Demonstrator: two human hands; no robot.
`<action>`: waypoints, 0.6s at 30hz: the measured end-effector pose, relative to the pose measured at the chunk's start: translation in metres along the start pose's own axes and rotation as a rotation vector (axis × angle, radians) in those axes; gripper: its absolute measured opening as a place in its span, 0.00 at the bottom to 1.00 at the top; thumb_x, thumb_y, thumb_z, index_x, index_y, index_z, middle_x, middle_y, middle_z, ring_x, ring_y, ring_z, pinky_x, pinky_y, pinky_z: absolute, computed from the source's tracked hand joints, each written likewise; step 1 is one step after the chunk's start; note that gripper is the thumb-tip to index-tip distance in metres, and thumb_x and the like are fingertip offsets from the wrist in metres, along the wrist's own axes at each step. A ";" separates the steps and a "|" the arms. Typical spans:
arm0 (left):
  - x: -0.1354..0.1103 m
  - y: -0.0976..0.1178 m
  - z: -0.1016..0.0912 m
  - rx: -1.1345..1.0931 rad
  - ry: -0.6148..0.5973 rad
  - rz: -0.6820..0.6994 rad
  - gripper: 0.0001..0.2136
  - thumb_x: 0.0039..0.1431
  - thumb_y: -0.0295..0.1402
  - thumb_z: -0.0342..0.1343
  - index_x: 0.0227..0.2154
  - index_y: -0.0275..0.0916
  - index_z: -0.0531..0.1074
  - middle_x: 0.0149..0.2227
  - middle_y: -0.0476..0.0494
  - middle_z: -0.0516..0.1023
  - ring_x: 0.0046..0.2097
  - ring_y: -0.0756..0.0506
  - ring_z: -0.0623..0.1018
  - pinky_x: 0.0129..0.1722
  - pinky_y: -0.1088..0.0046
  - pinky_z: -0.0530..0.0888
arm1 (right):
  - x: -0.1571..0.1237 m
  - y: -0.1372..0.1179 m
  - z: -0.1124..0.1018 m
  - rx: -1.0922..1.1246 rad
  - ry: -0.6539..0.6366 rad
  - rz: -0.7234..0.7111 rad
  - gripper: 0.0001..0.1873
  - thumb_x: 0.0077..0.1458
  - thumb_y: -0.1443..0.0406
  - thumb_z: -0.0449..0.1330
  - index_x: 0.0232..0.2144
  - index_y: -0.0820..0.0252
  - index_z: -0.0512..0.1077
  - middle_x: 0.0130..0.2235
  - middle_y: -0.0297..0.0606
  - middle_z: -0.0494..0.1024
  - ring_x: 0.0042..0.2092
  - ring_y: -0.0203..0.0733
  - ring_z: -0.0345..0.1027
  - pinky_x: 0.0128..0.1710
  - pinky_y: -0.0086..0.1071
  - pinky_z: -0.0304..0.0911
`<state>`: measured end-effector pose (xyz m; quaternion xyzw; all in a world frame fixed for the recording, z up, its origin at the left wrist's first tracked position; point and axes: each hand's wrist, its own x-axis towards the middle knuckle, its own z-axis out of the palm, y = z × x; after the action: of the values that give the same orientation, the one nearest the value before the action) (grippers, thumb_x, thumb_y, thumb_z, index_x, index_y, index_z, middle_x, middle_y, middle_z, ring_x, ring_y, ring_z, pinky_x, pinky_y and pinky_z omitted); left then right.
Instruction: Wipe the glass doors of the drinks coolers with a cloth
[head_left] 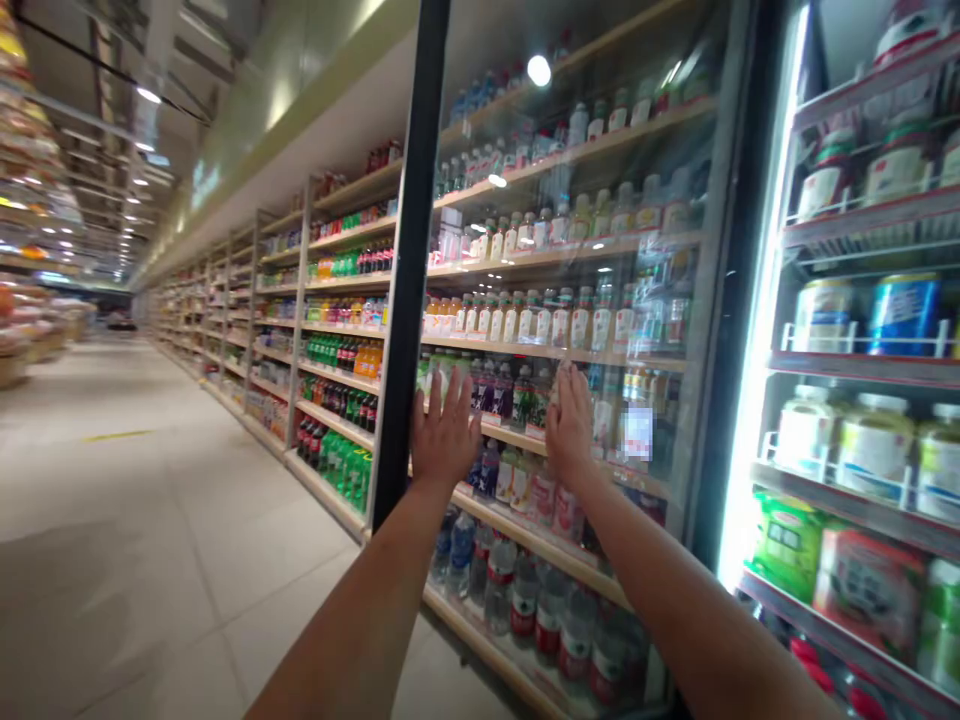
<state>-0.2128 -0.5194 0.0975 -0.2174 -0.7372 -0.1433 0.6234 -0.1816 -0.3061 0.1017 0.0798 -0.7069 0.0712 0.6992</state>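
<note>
In front of me stands a fridge's glass door (577, 140) with a black frame (409, 260), swung out from the cooler on the right. My left hand (446, 430) is raised at the door's left part, close to the frame, with fingers stretched up and somewhat spread. Further right, my right hand (570, 425) is up at the glass, its fingers extended and close together. Both palms face the pane; whether they press on it I cannot tell for certain. Neither hand holds anything.
Through the glass show shelves of bottles (525, 320). At right, the lit cooler holds jars (881, 440), cans (904, 312) and packets (786, 545) behind wire rails. Leftward runs a long wall of drink shelves (341, 330) along a tiled aisle floor (135, 530).
</note>
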 end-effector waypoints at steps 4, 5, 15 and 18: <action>0.000 0.000 0.001 0.013 -0.007 0.001 0.29 0.72 0.37 0.46 0.72 0.38 0.48 0.73 0.40 0.48 0.74 0.34 0.47 0.72 0.47 0.48 | -0.032 0.014 -0.008 0.014 -0.061 -0.059 0.33 0.68 0.67 0.45 0.73 0.54 0.46 0.72 0.47 0.54 0.74 0.49 0.42 0.69 0.58 0.54; 0.000 0.000 0.000 0.019 -0.012 0.000 0.29 0.72 0.37 0.47 0.72 0.38 0.49 0.73 0.40 0.48 0.74 0.34 0.47 0.72 0.47 0.48 | -0.037 0.019 -0.011 0.007 -0.079 -0.090 0.34 0.68 0.67 0.45 0.73 0.54 0.46 0.71 0.47 0.55 0.74 0.49 0.43 0.69 0.58 0.55; 0.001 0.004 -0.007 0.039 -0.083 -0.031 0.27 0.72 0.37 0.47 0.71 0.36 0.55 0.73 0.40 0.49 0.74 0.35 0.47 0.73 0.48 0.48 | -0.030 0.068 -0.027 -0.039 0.034 0.074 0.31 0.68 0.63 0.46 0.71 0.60 0.53 0.70 0.51 0.57 0.73 0.51 0.47 0.69 0.59 0.53; 0.000 0.005 -0.008 0.049 -0.090 -0.023 0.28 0.72 0.38 0.47 0.71 0.35 0.54 0.73 0.40 0.48 0.74 0.35 0.48 0.73 0.49 0.48 | -0.021 0.088 -0.033 -0.044 -0.006 0.079 0.32 0.66 0.61 0.47 0.69 0.65 0.57 0.70 0.54 0.58 0.72 0.53 0.48 0.69 0.57 0.52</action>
<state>-0.2034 -0.5190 0.0990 -0.1997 -0.7702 -0.1224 0.5933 -0.1676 -0.2125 0.0822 0.0368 -0.7130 0.0828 0.6953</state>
